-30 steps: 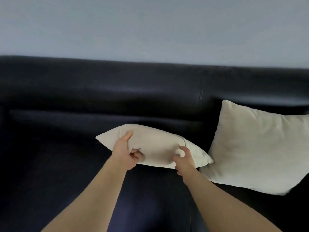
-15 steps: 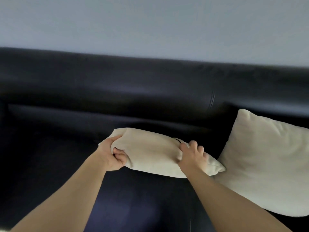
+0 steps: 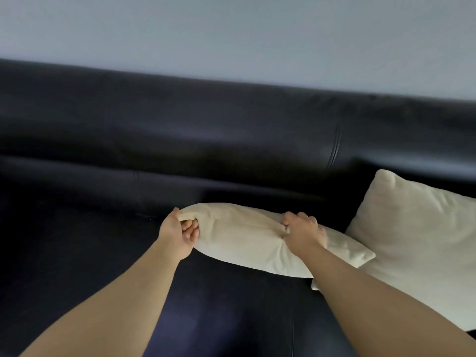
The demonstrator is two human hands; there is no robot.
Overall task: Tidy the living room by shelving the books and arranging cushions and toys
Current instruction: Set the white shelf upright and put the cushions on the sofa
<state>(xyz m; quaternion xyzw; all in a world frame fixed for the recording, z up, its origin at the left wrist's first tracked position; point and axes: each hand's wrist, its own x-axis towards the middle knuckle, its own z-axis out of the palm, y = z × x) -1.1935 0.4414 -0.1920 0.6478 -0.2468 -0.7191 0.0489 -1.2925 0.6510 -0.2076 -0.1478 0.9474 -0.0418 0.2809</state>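
Gripping a cream cushion (image 3: 247, 240) with both hands, left hand (image 3: 180, 233) and right hand (image 3: 302, 231) at its ends, over dark sofa (image 3: 180, 140)

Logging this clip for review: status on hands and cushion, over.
Left hand and right hand both grip the cream cushion, held flat, low by the sofa seat. At right, second cushion leans on the backrest. Nothing in the way.
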